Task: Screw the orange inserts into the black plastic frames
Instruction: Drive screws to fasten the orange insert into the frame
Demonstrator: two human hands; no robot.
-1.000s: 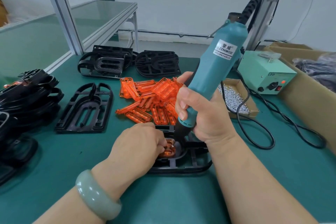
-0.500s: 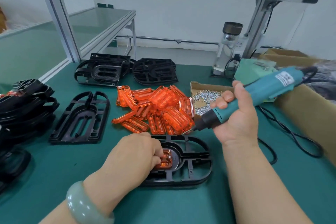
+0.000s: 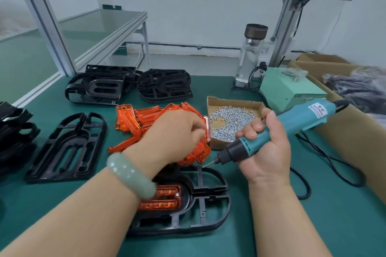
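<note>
A second ago the teal screwdriver (image 3: 282,129) stood straight up on the orange insert (image 3: 165,196) while the left hand (image 3: 175,131) held that insert down. Now the tool is lifted off and lies tilted, its tip just above the far edge of the black frame (image 3: 208,200). The right hand (image 3: 265,148) has its grip closed tight round the tool. The left hand has let go and reached past the frame, over the pile of orange inserts (image 3: 146,119), to the edge of the screw box (image 3: 229,100), which sits behind the frame and to its right. Its fingers are curled, but I cannot tell if that grip has a screw in it. The insert sits in the frame, and one shiny screw (image 3: 177,194) shows in it, so I think that screw is done and the next one is being fetched. The green box (image 3: 286,87), far behind the frame, says "LED". The white label (image 3: 317,110) on the tool is too blurry to read now
</note>
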